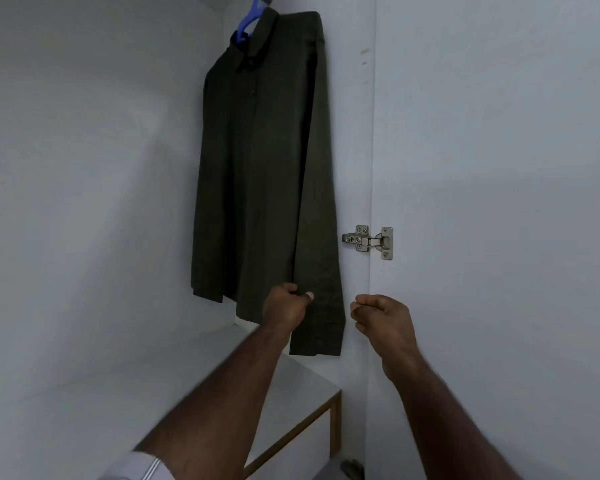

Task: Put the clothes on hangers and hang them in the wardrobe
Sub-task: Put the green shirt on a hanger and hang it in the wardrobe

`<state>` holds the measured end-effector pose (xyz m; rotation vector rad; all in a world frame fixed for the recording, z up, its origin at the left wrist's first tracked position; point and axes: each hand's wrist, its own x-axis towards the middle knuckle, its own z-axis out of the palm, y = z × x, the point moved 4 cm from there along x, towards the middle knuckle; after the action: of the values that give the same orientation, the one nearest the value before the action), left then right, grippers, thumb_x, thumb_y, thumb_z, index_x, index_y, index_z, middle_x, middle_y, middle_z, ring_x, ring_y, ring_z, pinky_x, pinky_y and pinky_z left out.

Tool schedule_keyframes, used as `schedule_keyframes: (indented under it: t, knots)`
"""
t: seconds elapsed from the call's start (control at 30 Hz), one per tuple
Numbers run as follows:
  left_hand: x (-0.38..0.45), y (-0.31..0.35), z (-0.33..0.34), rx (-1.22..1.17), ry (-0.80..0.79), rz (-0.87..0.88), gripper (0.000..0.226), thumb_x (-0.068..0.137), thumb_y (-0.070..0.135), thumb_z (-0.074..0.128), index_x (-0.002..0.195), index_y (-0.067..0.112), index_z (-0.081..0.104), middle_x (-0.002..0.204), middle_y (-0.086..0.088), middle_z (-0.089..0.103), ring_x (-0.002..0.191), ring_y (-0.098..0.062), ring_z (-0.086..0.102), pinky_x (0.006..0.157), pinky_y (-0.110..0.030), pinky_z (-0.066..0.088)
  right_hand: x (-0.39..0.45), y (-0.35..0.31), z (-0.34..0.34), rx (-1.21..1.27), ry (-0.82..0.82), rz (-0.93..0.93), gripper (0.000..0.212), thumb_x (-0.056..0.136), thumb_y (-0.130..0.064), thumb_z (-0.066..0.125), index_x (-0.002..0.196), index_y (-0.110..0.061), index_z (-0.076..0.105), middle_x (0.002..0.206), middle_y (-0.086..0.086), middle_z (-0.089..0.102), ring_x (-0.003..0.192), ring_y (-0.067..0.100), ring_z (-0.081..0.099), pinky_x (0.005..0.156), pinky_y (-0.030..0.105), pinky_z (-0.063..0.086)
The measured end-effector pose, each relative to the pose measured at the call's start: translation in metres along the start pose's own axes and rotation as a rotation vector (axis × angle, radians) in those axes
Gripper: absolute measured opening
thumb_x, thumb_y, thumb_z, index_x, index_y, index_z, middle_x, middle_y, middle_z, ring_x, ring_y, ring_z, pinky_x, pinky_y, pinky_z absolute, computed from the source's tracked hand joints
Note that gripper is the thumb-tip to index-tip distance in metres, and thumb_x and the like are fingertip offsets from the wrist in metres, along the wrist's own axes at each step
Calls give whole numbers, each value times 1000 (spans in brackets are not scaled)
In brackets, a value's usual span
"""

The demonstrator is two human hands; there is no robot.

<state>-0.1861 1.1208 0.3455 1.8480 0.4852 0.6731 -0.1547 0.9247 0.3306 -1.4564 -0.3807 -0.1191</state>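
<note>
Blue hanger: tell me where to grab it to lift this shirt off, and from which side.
Probably grip the blue hanger on the bare neck below its hook, coming from the left front. Only that part shows; the dark green shirt covers its arms, and the wardrobe wall crowds the right.

Wardrobe interior left of the hanging shirt point(264, 168) open and bare, side wall with hinge point(368, 242) close on shirt's right, narrow gap only, shelf point(153, 375) just below shirt hem, door panel point(499, 202) bounding far right
</note>
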Motion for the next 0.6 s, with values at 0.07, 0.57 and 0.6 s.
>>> schedule_keyframes:
  t: [0.07, 0.57, 0.6]
  knots:
    - [-1, -2, -1, 47, 17, -22, 58, 91, 31, 72, 142, 14, 50, 137, -8, 57, 123, -26, 55, 105, -39, 46, -4, -2, 2, -12, -8, 5, 19, 92, -12, 69, 90, -31, 68, 100, -3, 71, 101, 21, 68, 97, 42, 56]
    - [9, -35, 3, -5, -61, -90, 46, 89, 23, 74, 130, 11, 55, 115, -4, 55, 104, -23, 54, 95, -38, 51, -7, 28, 19, -51, 19, 128, 15, 91, -11, 71, 87, -25, 68, 96, 2, 69, 98, 23, 67, 91, 39, 58]
    - [10, -35, 5, -2, -65, -92, 50, 90, 24, 74, 132, 10, 53, 117, -6, 55, 102, -22, 53, 91, -36, 50, -7, 30, 20, -54, 23, 137, 13, 91, -11, 71, 89, -24, 68, 96, 1, 69, 98, 23, 67, 92, 39, 58]
